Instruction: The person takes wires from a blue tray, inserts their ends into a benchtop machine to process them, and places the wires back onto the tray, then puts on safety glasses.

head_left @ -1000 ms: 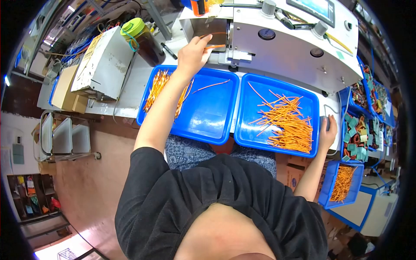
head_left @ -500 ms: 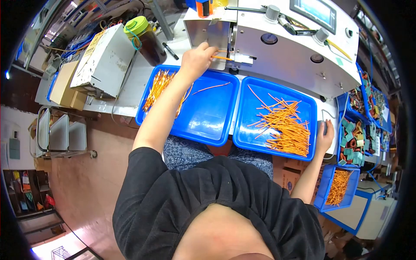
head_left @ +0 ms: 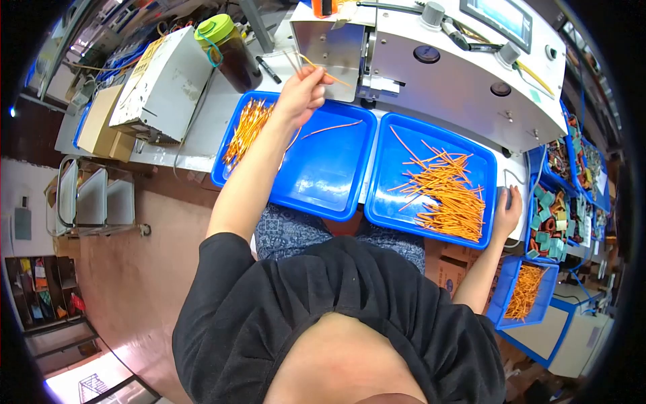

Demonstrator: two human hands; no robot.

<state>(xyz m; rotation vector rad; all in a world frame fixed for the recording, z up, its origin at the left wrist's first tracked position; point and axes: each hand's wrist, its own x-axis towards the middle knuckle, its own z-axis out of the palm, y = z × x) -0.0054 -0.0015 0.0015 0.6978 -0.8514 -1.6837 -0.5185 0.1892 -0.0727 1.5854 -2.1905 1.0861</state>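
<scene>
My left hand (head_left: 301,95) is closed on a thin orange wire (head_left: 336,79), pinched between thumb and fingers, left of the white machine's metal clamp (head_left: 382,85). Below this hand lies a blue tray (head_left: 323,185) with a bundle of orange wires (head_left: 250,131) at its left side and a single wire (head_left: 331,128) near its far edge. My right hand (head_left: 509,215) curls round a small dark mouse-like object (head_left: 503,196), partly hidden by the fingers, just right of the second blue tray (head_left: 390,205). Many loose orange wires (head_left: 447,195) fill that tray's right half.
The white machine (head_left: 464,84) with knobs and a screen (head_left: 501,23) stands behind the trays. A green-lidded bottle (head_left: 235,60) and a black marker (head_left: 269,70) are at the left. A blue bin (head_left: 494,306) of wires sits low right, beside bins of parts (head_left: 548,222).
My left hand has drawn back leftward from the machine's clamp, bringing the orange wire away with it. The right hand stays by the right tray. The view has shifted slightly.
</scene>
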